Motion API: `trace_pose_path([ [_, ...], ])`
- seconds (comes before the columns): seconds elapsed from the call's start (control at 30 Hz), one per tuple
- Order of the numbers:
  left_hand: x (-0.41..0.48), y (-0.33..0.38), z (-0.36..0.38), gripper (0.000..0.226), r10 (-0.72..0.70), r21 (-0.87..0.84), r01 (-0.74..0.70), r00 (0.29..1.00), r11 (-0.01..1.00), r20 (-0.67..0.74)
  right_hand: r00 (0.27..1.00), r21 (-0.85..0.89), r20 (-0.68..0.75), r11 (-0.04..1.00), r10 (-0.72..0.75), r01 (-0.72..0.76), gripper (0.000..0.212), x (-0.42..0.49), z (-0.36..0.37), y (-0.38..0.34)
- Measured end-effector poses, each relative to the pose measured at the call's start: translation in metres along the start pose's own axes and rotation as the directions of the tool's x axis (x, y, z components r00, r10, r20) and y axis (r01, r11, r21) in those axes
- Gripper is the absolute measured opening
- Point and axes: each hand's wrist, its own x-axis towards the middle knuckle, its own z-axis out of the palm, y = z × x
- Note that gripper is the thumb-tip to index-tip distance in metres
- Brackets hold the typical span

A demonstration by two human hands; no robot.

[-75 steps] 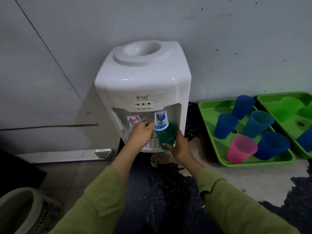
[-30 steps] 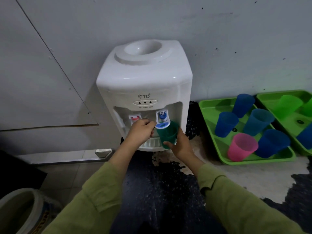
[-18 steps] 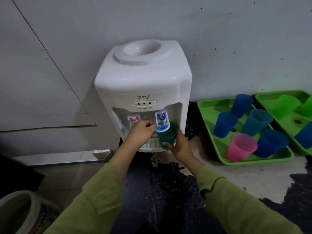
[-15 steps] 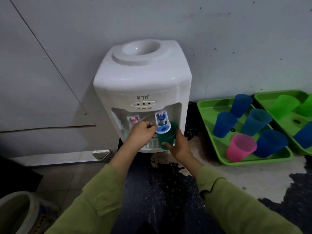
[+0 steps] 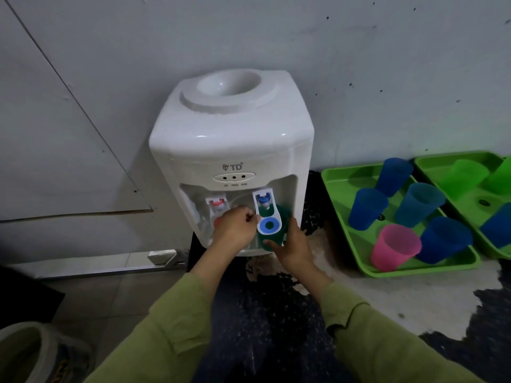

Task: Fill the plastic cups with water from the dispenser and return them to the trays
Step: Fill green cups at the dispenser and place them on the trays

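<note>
Dark green plastic, the cup (image 5: pixel 272 239) sits tucked under the blue-capped tap (image 5: pixel 266 214) of the white dispenser (image 5: pixel 232 150), much as it did half a second and a second earlier; the hands have barely shifted in that time. What little has changed is at the left hand (image 5: pixel 235 226): its knuckles are now curled tight just left of the tap's white lever, the fingertips at the lever's edge, where a moment back they reached a touch further across it. I judge that filling is still under way, or just ending. No stream or water level can be seen, so how full the cup is cannot be told.

The right hand (image 5: pixel 294 246) has its grip closed round the cup from the right and below, thumb across the front wall, fingers hidden behind. The left grip is a closed fist resting against the lever; whether it presses or only touches is not clear.

Well to the right of the right grip, on the floor, lie two green trays (image 5: pixel 356 246). The nearer holds blue cups (image 5: pixel 366 207) and one pink cup (image 5: pixel 395 251), all tilted. That this cup has yet to go back there is my reading, and the carry will want a level hand.
</note>
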Motion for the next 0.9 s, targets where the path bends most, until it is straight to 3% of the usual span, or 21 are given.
trace_pose_path([
  [0.2,0.006,0.007,0.011,0.023,0.009,0.179,0.013,0.993,0.984,-0.12,0.999,0.014,-0.004,0.999,-0.041,0.041,0.072,0.0,-0.001,0.002],
  [0.37,0.005,0.005,0.015,0.018,0.031,0.157,0.0,0.981,0.988,-0.19,0.999,0.039,-0.013,0.998,-0.053,0.054,0.07,-0.004,-0.002,0.003],
  [0.63,-0.019,-0.015,0.029,0.014,0.052,-0.222,-0.129,0.944,0.966,-0.325,0.999,0.012,0.0,0.999,-0.046,0.046,0.068,-0.018,-0.013,0.008],
  [0.77,-0.033,-0.029,0.037,0.012,-0.002,-0.261,-0.083,0.95,0.962,-0.311,0.999,-0.024,0.008,0.999,-0.049,0.049,0.057,-0.027,-0.021,0.012],
  [0.9,-0.041,-0.034,0.053,0.01,-0.041,-0.308,-0.042,0.965,0.95,-0.259,0.999,-0.056,0.051,0.998,0.011,-0.008,0.063,-0.036,-0.032,0.02],
])
